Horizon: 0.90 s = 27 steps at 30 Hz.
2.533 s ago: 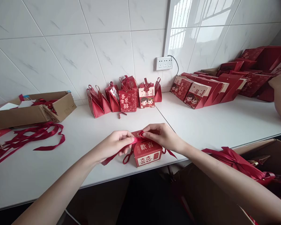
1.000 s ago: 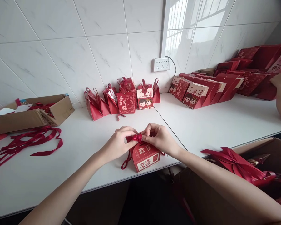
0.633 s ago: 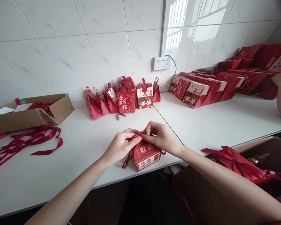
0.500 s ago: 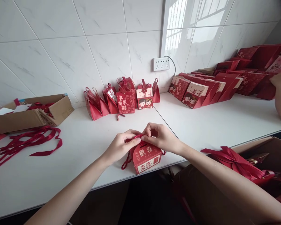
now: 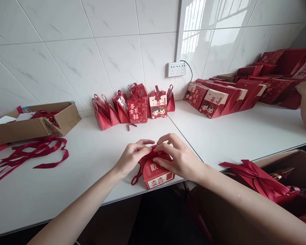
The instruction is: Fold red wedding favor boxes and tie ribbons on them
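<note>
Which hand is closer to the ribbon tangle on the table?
Left. The left hand is at the left of the small box, the ribbon tangle to its left; the right hand is farther, at the box's right.

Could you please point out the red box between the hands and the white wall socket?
Red box [image 5: 153, 174], head view: its lettered top face.
White wall socket [image 5: 176, 69], head view: middle of its faceplate.

Ribbon [image 5: 151, 153] apparently atop box [image 5: 154, 172]

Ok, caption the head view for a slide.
Left hand and right hand at the ribbon atop a red box, other boxes along the wall behind.
</note>
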{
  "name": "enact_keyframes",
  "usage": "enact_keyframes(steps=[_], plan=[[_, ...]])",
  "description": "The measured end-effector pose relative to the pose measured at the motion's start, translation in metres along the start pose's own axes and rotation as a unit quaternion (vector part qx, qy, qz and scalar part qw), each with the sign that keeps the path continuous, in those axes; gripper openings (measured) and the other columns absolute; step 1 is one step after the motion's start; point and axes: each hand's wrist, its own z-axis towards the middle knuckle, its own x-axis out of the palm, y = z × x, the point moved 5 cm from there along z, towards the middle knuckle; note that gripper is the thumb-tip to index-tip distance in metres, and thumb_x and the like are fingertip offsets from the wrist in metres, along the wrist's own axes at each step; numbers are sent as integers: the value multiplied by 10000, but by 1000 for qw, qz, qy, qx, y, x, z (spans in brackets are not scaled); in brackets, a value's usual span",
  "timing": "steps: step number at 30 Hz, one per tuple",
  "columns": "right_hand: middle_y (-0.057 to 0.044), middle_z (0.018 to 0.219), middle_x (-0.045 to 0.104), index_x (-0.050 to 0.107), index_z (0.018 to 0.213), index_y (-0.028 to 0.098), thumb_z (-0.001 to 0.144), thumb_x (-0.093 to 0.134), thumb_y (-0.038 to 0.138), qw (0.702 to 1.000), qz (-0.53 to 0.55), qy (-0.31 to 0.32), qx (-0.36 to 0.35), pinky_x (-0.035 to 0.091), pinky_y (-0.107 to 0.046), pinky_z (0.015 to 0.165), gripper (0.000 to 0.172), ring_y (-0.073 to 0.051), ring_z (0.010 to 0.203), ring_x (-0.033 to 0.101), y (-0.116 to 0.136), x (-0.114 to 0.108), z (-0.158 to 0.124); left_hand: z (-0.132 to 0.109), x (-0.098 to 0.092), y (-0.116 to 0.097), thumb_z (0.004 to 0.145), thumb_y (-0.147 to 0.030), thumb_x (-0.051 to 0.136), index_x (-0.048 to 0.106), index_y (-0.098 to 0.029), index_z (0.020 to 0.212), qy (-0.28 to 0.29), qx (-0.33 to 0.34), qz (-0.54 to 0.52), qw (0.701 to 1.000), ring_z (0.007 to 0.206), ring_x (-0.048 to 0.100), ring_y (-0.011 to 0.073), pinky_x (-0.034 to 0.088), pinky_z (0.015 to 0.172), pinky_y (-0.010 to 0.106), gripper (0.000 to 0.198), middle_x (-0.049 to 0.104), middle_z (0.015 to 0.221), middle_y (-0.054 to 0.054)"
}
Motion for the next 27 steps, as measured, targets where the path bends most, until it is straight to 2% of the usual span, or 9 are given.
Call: enact_keyframes(steps=[3,8,12,15,18,23,27], plan=[[-112,942,626,627,913,146,916,519,197,994,-90,-11,-57,483,-344,726,119,-185,798,550,8,0,-3,0,0,0,811,-350,576,727,-151,709,13,2,-6,1000,1111,541,273,444,827,320,270,597,1211,97],[-86,854,664,641,884,127,916,516,139,987,-118,-32,-104,440,-303,670,129,-166,756,541,11,1,-4,-4,-4,0,837,-394,559,720,-148,730,4,7,7,1000,1030,574,242,457,824,319,313,574,1251,93],[-79,871,673,638,947,132,908,527,121,985,-112,-38,-128,429,-305,684,118,-166,778,550,7,-4,-6,-9,-10,-4,850,-417,544,682,-147,659,-14,31,68,997,928,577,202,455,768,296,358,598,1103,84],[-80,884,676,631,974,139,916,509,113,982,-124,-17,-139,425,-319,703,138,-170,790,560,5,-8,-9,-12,-14,-6,863,-422,523,650,-148,621,-20,47,100,994,928,559,195,437,768,288,387,593,1021,74],[-79,885,674,629,941,153,930,494,144,986,-120,3,-112,426,-325,715,136,-167,792,573,3,-11,-10,-14,-16,-5,871,-412,515,663,-156,665,-24,50,101,993,931,557,190,416,815,298,361,594,1027,64],[-89,855,632,636,840,151,879,596,339,999,-43,24,3,452,-348,713,195,-189,780,574,1,-5,-9,-15,-12,-8,856,-404,542,699,-173,705,-19,38,101,994,972,565,206,416,846,310,317,609,1007,62],[-81,876,619,639,811,165,862,618,254,997,-7,45,60,477,-353,733,105,-192,806,568,2,7,-5,-16,-11,-10,809,-414,609,740,-189,752,-24,33,116,992,1017,565,230,434,862,324,267,606,1041,72]])
